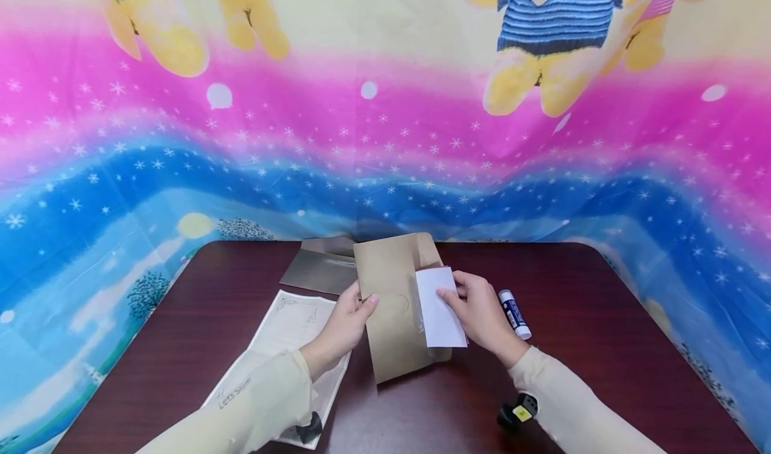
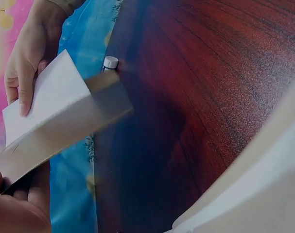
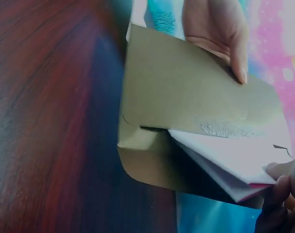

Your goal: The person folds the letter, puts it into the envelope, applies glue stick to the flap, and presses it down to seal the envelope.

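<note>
A brown paper envelope (image 1: 388,320) is held up over the table, its flap folded out to the right. My left hand (image 1: 342,327) grips its left edge, thumb on the front. A folded white paper (image 1: 441,313) with a thin red edge is pinched between the thumb and fingers of my right hand (image 1: 484,310). In the right wrist view the white paper (image 3: 230,155) lies partly inside the envelope's opening, beside a whitish rough patch (image 3: 230,129) near the edge. The left wrist view shows the envelope (image 2: 55,136) edge-on beneath the paper.
A glue stick (image 1: 515,315) with a white cap lies right of my right hand. A bordered, creased sheet (image 1: 289,327) lies under my left forearm. Another brown envelope (image 1: 319,270) lies at the back of the dark wooden table (image 1: 199,320). A patterned cloth (image 1: 385,139) hangs behind.
</note>
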### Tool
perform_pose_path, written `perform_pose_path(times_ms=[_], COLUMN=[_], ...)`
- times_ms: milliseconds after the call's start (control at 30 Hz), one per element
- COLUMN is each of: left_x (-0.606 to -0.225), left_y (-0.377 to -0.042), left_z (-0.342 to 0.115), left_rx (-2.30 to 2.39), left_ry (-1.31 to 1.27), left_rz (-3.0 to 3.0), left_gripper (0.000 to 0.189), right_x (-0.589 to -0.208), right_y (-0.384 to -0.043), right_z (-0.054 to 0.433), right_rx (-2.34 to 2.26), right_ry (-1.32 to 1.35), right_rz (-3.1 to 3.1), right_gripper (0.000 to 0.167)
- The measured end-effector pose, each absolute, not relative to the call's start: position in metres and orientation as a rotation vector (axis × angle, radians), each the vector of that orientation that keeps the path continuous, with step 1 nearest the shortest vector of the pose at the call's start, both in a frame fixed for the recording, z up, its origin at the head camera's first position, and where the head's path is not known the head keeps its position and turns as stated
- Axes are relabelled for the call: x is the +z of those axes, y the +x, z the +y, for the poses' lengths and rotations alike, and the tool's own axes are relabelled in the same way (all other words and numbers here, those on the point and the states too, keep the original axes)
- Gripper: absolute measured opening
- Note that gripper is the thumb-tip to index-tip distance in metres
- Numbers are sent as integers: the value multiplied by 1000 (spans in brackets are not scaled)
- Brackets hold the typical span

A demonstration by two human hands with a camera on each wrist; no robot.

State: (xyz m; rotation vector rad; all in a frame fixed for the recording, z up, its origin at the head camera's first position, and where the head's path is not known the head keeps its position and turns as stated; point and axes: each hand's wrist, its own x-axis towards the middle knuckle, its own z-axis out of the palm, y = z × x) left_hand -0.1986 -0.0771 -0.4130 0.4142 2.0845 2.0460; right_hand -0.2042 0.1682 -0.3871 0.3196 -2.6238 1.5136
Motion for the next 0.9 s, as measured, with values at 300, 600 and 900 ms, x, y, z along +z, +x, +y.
perform_pose_path(times_ms=[300,600,900], left_x=[-414,-423,-422], left_y=[-196,-191,-192], left_z=[-72,-60,-58], left_rx=[2011,2109,2167], left_ry=[434,387,364], left_rz=[2130,2194,2169], left_gripper=[36,34,39], right_x=[-390,-387,-389], right_y=[-206,-204,-204], right_z=[161,152,148], right_rx=[1557,1153,1418], right_ry=[407,295,407], right_rz=[-2620,-2691,-2706], right_gripper=[26,20,16])
